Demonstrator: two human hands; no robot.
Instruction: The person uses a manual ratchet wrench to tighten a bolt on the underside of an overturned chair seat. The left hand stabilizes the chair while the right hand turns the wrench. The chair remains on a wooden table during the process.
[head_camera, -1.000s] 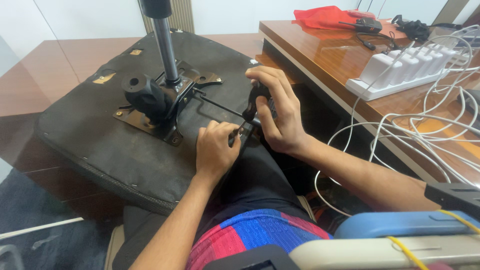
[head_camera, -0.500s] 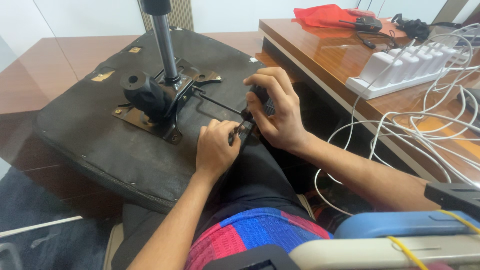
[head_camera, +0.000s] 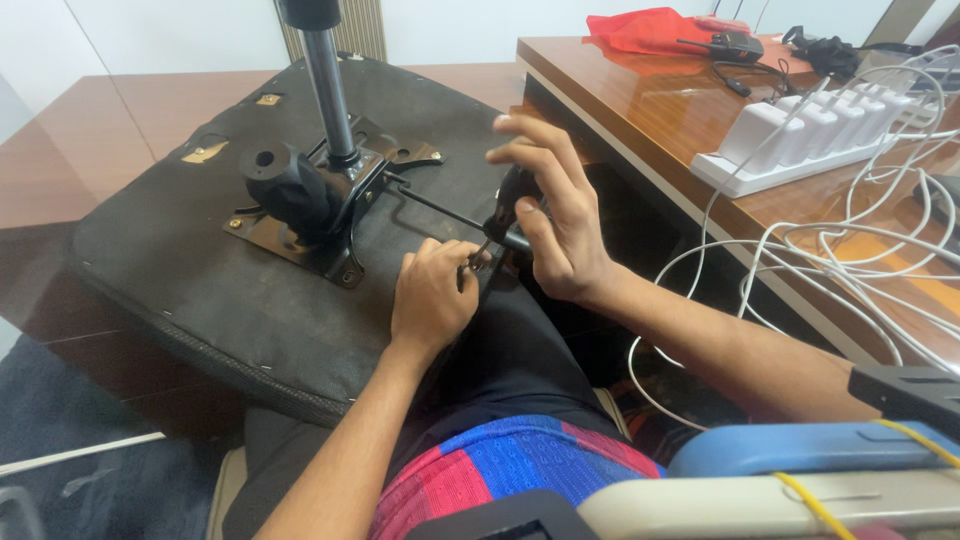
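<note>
An upturned black chair seat rests on my lap, with its metal mechanism plate and a grey gas column standing up from it. A thin black lever rod runs from the plate toward me and ends in a black handle. My right hand grips that handle with thumb and fingers, the index finger lifted. My left hand is closed around a small metal part at the near end of the rod, just below the handle.
A wooden desk stands at the right with a white row of chargers, tangled white cables, a red cloth and black gadgets. A blue and cream padded chair part sits at the lower right. Brown floor lies behind the seat.
My right hand has lifted its fingers a little off the handle and shifted its grip. My left hand stays closed at the rod's near end.
</note>
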